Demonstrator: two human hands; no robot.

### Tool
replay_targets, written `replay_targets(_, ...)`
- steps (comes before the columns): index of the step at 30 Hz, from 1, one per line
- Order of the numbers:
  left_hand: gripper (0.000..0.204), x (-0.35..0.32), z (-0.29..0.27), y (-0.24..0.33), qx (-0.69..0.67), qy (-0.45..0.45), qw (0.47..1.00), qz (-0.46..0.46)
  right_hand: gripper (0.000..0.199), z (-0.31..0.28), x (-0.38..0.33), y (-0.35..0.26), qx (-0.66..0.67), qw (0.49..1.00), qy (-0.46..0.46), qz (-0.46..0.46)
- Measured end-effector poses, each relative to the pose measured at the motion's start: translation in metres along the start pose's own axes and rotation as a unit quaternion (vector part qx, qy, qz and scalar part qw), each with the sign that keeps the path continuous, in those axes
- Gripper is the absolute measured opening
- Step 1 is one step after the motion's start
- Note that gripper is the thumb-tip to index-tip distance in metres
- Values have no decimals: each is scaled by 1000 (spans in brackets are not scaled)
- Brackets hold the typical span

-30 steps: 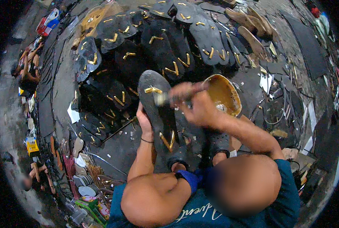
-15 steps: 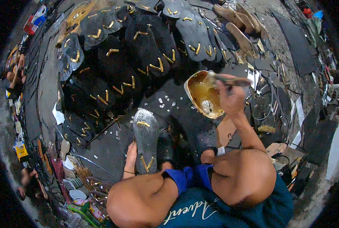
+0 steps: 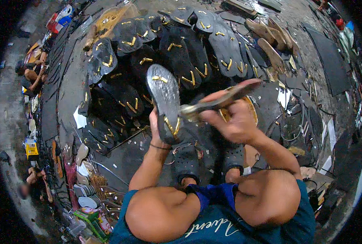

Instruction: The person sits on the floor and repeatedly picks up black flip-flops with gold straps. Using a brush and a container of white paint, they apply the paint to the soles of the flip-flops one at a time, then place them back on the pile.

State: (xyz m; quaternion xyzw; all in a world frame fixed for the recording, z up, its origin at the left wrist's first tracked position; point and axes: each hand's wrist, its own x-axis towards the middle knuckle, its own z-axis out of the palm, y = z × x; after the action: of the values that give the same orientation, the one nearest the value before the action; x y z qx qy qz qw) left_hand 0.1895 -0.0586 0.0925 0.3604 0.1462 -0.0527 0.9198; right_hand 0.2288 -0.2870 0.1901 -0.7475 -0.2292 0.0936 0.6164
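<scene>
A dark sandal sole [image 3: 164,91] is held up in front of me by my left hand [image 3: 154,129], whose fingers are mostly hidden behind it. Its front part shines wet, and yellow strap ends lie across the face. My right hand [image 3: 237,124] is closed around the handle of a brush [image 3: 229,97], with the brush's bristle end against or just beside the sole's right edge; I cannot tell whether they touch. Partly hidden behind that hand is a tub [image 3: 252,106], which holds amber liquid in the earlier view.
Beyond the sole lies a pile of similar dark soles [image 3: 175,53]. Brown foot-shaped forms [image 3: 270,49] and a dark sheet [image 3: 327,59] are at the far right. Bundled soles and packets [image 3: 89,221] crowd the lower left. Other people [image 3: 34,75] sit at the left edge.
My left hand has raised the sole up and away from my knees. The brush has moved left from over the tub to the sole's edge. The whole view has shifted slightly.
</scene>
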Motion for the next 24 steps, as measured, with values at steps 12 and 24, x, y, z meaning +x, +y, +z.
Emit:
replay_targets(12,42,10,6,15,-147,140,979,3,28,27,16,11,-79,949,-97,-291)
replay_targets(24,43,16,-16,18,-78,21,993,80,34,47,9,16,-92,951,-56,-290)
